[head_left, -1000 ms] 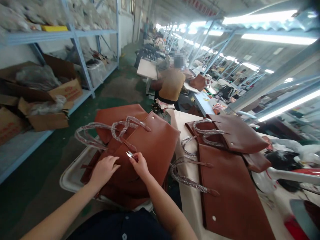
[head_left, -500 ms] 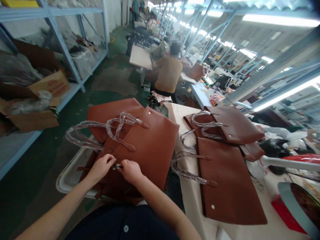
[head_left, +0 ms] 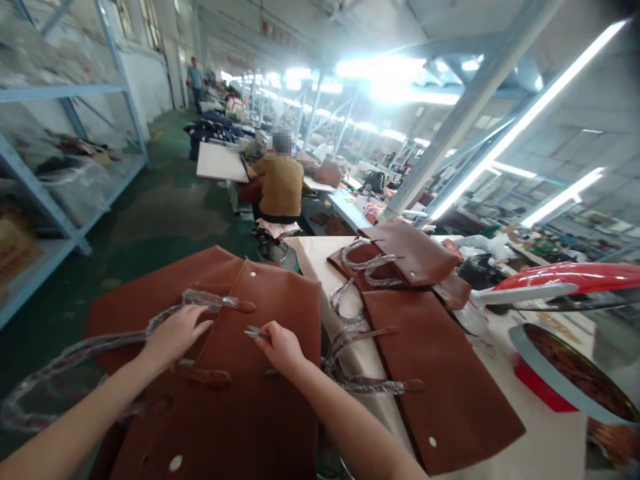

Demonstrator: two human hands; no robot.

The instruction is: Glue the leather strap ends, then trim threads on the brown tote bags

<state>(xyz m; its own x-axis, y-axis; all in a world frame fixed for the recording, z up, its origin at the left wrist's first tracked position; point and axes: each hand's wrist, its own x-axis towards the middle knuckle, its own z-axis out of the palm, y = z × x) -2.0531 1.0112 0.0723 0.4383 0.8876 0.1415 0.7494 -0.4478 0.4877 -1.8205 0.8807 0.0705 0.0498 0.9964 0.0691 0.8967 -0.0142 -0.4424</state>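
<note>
A: Containers?
B: Round tray [head_left: 525, 340] at far right w/ dark stuff inside, contents unclear, cut off by frame edge. Shelf [head_left: 30, 93] at left, blurred bags.
A: Hands?
B: Right hand [head_left: 280, 347] pinches small snips [head_left: 253, 331], over brown bag [head_left: 260, 400] on lap. Left hand [head_left: 173, 333] fingers loose, resting on wrapped handle [head_left: 200, 301]. More bags [head_left: 440, 393] on table [head_left: 550, 447] just beside.
A: Text?
B: None legible.

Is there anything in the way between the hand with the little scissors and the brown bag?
Nothing visible. The right hand holding the small snips already rests on the brown bag, and the left hand lies on the same bag beside its plastic-wrapped handle. No other thing sits between them.
</note>
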